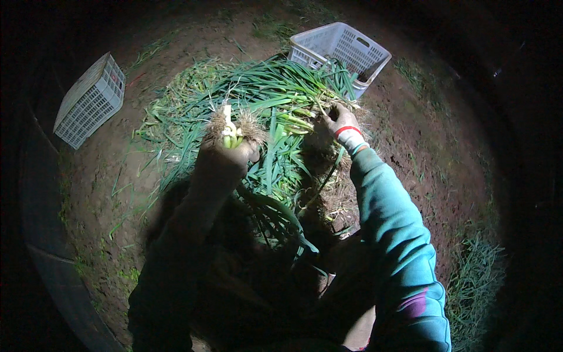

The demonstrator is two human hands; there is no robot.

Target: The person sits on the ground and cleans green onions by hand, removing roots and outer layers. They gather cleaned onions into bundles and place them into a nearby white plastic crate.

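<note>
My left hand (pixel 242 154), gloved and partly in shadow, is closed around a bunch of leek-like plants (pixel 231 137). Their pale stems and bushy brown roots point up, and green leaves hang below the fist. My right hand (pixel 342 119), in a pale glove with a red band at the wrist, is at the right end of a heap of the same plants (pixel 272 83). Its thumb and fingertips pinch a thin stalk (pixel 319 105) among the root ends. Other pale stem ends lie just left of this hand.
A white plastic crate (pixel 371 53) stands behind the heap, with leaves against its near side. Another crate (pixel 88 105) lies tipped at the left on bare soil. Root trimmings (pixel 341 202) cover the ground below my right hand. Grass (pixel 475 273) grows at the lower right.
</note>
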